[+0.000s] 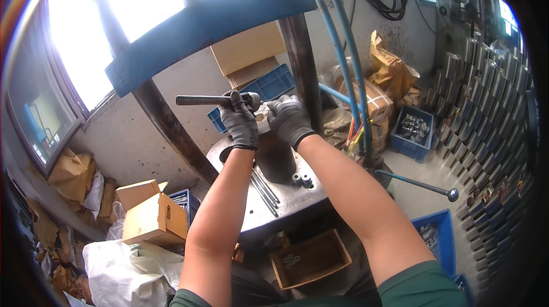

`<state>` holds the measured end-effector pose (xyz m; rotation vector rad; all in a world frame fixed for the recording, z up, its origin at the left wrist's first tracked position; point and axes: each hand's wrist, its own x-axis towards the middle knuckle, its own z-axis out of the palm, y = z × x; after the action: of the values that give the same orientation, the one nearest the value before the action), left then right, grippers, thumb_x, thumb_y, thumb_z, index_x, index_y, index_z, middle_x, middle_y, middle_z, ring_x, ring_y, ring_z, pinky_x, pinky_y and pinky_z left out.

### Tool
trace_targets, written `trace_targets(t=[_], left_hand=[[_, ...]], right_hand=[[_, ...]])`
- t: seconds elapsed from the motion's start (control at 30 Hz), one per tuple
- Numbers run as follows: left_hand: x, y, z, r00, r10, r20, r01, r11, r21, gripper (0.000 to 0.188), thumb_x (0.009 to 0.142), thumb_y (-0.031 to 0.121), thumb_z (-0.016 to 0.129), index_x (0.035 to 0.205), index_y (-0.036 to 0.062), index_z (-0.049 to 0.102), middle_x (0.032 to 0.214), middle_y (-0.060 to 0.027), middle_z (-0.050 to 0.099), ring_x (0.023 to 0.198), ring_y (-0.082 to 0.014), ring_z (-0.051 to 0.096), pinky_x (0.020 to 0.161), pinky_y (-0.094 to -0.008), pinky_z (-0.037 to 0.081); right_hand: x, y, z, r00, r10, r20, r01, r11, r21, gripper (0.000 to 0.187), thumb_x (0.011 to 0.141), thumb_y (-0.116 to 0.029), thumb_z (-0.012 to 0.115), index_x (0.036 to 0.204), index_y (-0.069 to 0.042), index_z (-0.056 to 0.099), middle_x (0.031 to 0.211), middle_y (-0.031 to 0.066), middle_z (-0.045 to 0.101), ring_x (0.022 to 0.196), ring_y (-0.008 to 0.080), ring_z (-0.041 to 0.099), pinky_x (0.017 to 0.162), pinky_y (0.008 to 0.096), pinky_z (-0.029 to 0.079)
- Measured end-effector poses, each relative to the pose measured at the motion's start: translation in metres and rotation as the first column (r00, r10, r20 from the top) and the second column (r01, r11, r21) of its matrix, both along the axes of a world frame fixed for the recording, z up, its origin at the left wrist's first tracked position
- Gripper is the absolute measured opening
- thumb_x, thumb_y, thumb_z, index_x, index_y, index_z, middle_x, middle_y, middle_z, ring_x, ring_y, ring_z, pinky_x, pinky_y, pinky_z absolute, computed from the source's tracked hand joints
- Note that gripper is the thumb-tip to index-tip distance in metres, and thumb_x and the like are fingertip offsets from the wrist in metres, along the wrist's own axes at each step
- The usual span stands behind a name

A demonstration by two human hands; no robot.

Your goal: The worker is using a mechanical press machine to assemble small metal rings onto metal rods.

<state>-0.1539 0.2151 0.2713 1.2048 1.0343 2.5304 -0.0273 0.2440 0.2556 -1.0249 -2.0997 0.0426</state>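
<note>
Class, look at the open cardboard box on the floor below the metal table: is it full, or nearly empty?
Nearly empty. The cardboard box shows mostly bare bottom, with only a few small metal rings lying in one corner.

Dark post (300, 55) blocks behind; steel rods (264, 189) clutter table (286, 207).

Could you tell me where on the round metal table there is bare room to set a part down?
Bare steel lies at the round metal table's near edge, right of the thin rods and below the two small bushings. Around the dark cylinder, under both gloved hands, it is crowded.
</note>
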Motion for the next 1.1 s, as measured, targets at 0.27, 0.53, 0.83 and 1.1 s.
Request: trace_targets(t=[0.27, 0.53, 0.83, 1.1], left_hand=[[-0.008, -0.007, 0.005, 0.988, -0.148, -0.030, 0.141, 0.975, -0.169, 0.034, 0.103, 0.038, 0.066, 0.106, 0.0057, 0.058, 0.072, -0.0029, 0.065, 0.052, -0.0089, 0.056, 0.047, -0.0250, 0.048], [-0.013, -0.005, 0.004, 0.977, -0.209, -0.046, 0.196, 0.960, -0.200, 0.033, 0.105, 0.039, 0.063, 0.107, 0.0066, 0.056, 0.072, -0.0029, 0.064, 0.050, -0.0092, 0.055, 0.042, -0.0249, 0.046], [0.000, -0.002, 0.028, 0.987, -0.105, -0.122, 0.039, 0.893, -0.448, 0.029, 0.109, 0.034, 0.055, 0.115, 0.0069, 0.046, 0.076, -0.0057, 0.064, 0.058, -0.0155, 0.063, 0.047, -0.0285, 0.052], [0.007, 0.006, 0.043, 0.943, -0.254, -0.216, 0.126, 0.871, -0.475, 0.021, 0.109, 0.023, 0.054, 0.116, 0.0067, 0.043, 0.073, -0.0089, 0.062, 0.059, -0.0189, 0.065, 0.050, -0.0323, 0.055]], right_hand=[[-0.002, 0.002, -0.011, 0.980, 0.018, -0.200, 0.002, 0.995, 0.098, 0.036, 0.094, -0.030, 0.064, 0.122, -0.008, 0.069, 0.115, 0.0160, 0.071, 0.111, 0.0370, 0.062, 0.103, 0.0453, 0.048], [0.002, -0.010, 0.008, 0.999, -0.014, -0.040, 0.015, 1.000, 0.020, 0.029, 0.093, -0.027, 0.065, 0.114, -0.008, 0.069, 0.109, 0.0140, 0.072, 0.107, 0.0347, 0.065, 0.097, 0.0446, 0.052], [0.029, -0.008, 0.019, 0.983, 0.099, 0.154, -0.098, 0.995, -0.016, 0.023, 0.100, -0.023, 0.055, 0.112, -0.010, 0.069, 0.108, 0.0142, 0.072, 0.112, 0.0315, 0.067, 0.096, 0.0462, 0.054], [0.200, -0.109, 0.056, 0.502, -0.023, 0.865, -0.147, 0.983, 0.112, 0.023, 0.088, -0.016, 0.069, 0.110, -0.010, 0.074, 0.107, 0.0069, 0.068, 0.111, 0.0229, 0.067, 0.101, 0.0384, 0.054]])
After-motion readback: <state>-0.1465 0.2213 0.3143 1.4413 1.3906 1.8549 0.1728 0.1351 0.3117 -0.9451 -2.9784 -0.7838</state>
